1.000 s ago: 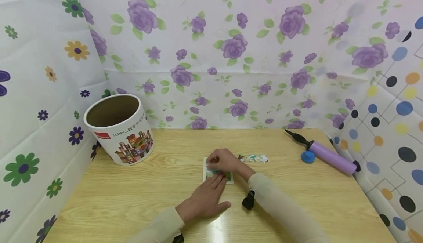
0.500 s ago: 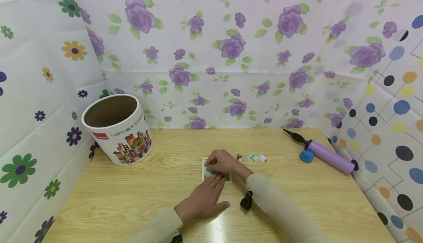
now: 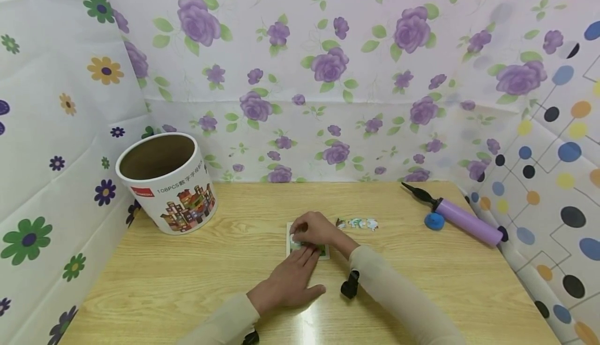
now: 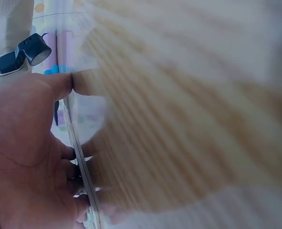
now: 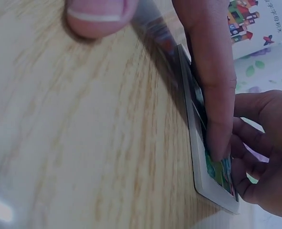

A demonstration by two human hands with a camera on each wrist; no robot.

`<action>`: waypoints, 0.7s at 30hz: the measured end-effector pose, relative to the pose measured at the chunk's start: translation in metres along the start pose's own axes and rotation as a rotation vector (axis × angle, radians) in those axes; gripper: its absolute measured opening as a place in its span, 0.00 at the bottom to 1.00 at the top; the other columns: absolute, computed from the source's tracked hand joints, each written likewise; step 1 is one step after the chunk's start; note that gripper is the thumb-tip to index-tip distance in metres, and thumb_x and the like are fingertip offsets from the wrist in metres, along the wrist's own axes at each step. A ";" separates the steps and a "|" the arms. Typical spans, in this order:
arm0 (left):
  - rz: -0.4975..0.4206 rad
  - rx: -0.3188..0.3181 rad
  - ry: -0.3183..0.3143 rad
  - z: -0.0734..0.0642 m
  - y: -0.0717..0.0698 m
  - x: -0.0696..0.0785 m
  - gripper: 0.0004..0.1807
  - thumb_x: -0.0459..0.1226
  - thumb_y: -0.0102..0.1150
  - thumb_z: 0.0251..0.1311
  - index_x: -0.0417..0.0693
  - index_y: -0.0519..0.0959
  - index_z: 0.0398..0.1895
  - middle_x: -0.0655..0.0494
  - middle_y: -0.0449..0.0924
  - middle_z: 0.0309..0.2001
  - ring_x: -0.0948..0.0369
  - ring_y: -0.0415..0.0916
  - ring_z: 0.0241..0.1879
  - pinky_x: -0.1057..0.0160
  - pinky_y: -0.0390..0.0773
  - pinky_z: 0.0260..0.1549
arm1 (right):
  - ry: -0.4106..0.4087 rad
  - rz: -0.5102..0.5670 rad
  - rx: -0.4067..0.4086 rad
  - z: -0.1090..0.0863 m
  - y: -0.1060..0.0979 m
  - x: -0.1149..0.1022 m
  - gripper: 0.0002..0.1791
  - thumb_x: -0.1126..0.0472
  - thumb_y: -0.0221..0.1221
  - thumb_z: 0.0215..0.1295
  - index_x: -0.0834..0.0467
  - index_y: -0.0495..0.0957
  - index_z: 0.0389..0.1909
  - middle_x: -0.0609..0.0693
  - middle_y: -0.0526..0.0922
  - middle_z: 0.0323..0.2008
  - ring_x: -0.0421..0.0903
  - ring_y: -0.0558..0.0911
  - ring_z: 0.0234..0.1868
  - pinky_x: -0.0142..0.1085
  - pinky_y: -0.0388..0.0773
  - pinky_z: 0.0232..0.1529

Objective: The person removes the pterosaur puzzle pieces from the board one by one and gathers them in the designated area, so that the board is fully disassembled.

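Observation:
My left hand (image 3: 290, 281) lies with extended fingers on the lower part of a small white-framed jigsaw puzzle (image 3: 288, 248), its thumb spread on the table. My right hand (image 3: 316, 229) reaches over the puzzle from the right, fingers bent, pinching a puzzle piece at its upper left; the piece is mostly hidden. In the right wrist view, a left finger (image 5: 217, 105) touches the green picture, and the right hand (image 5: 269, 148) has its fingertips at the puzzle. The left wrist view shows the left palm (image 4: 26, 152) beside the puzzle edge. Several loose puzzle pieces (image 3: 357, 223) lie to the right.
A white bucket (image 3: 171, 191) with printed blocks stands at the back left. At the right lie a purple hand pump (image 3: 469, 222) and a small blue object (image 3: 434, 221). Wooden tabletop (image 3: 211, 261) surrounds the puzzle; patterned cloth (image 3: 300, 74) rises behind.
The view has shifted slightly. My right fingers make small movements at the upper left of the puzzle, while the left hand stays in place.

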State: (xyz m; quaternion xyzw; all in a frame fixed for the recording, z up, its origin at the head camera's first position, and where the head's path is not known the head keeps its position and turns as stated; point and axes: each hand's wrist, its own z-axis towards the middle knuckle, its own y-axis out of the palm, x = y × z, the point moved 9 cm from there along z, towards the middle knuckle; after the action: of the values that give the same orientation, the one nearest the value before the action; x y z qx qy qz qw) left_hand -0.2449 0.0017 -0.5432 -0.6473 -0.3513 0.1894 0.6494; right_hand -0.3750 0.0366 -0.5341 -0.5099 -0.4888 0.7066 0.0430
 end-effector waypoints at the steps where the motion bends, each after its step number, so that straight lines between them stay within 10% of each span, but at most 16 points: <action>1: 0.004 0.000 -0.002 0.000 0.001 -0.001 0.47 0.62 0.39 0.76 0.33 0.52 0.80 0.38 0.45 0.81 0.47 0.44 0.81 0.51 0.53 0.77 | 0.000 0.004 -0.003 0.000 0.000 0.001 0.05 0.58 0.66 0.70 0.46 0.89 0.41 0.37 0.87 0.37 0.34 0.82 0.34 0.33 0.80 0.39; 21: 0.025 0.017 -0.007 0.000 -0.004 0.002 0.45 0.61 0.42 0.76 0.34 0.53 0.80 0.38 0.48 0.81 0.46 0.47 0.80 0.49 0.57 0.75 | 0.012 0.044 0.063 -0.017 -0.034 0.002 0.09 0.61 0.63 0.72 0.52 0.88 0.49 0.45 0.89 0.46 0.38 0.85 0.40 0.35 0.83 0.43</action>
State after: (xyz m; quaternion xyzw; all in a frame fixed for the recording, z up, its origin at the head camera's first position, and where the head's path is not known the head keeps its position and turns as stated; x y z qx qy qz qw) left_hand -0.2447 0.0026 -0.5394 -0.6455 -0.3435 0.2029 0.6513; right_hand -0.3778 0.0665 -0.5110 -0.5233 -0.4546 0.7192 0.0462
